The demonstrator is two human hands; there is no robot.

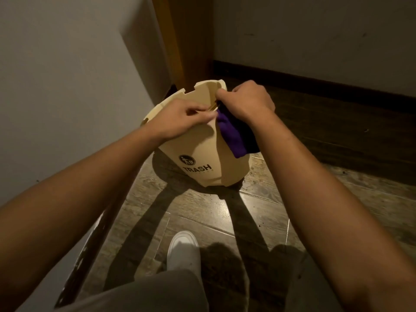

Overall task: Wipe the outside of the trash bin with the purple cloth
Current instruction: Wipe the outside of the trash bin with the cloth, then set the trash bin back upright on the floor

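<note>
Cream trash bin (198, 152) on wood floor (281, 210), left hand (180, 118) pinching its rim, right hand (249, 100) clutching purple cloth (231, 136), interior hidden.

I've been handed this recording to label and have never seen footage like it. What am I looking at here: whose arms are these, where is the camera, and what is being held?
There is no machine here. The single picture comes from a wide-angle camera worn on a person's head, looking forward and down, so the two bare arms reaching in from the bottom are the wearer's own.

On the wood-look floor, in a corner by a pale wall, stands a cream trash bin with the word TRASH and a round symbol printed on its side. Its top edge is notched.

The left hand rests on the bin's rim, seemingly steadying it. The right hand grips a purple cloth at the rim; the cloth hangs down against the bin's outer side.

Below, you see the person's white shoe and light trousers, plus the arms' shadows on the floor.
</note>
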